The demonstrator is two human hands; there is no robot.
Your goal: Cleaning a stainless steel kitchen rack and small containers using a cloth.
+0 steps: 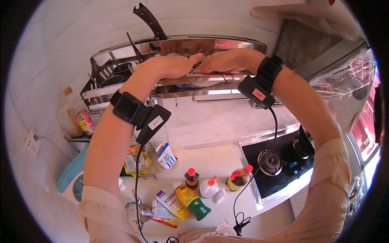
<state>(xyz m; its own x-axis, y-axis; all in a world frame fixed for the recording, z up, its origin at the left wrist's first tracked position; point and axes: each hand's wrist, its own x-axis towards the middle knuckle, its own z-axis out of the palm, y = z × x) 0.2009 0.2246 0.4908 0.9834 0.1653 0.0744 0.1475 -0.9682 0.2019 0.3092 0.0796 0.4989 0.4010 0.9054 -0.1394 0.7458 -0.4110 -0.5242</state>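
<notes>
Both my hands reach into a stainless-steel wall rack [218,44]. My left hand [174,66] bends over its middle, thumb toward the right hand. Close against it is my right hand [223,61], fingers pointing left. A small greyish piece [197,67] shows between them; I cannot tell what it is or which hand holds it. Most fingertips are hidden, and the shiny back panel mirrors them. Left of my hands stand dark utensil cups [112,80] and dark chopsticks [133,45]. A black-handled knife [150,21] sticks up behind. Both wrists wear black strapped devices with cables.
Below the rack, a rail [218,100] runs along the tiled wall. The counter holds a yellow-green bottle [193,200], sauce bottles [240,179], packets [170,202] and a white-blue bag [166,156]. A gas hob [270,162] lies right; plastic film [340,76] hangs above it.
</notes>
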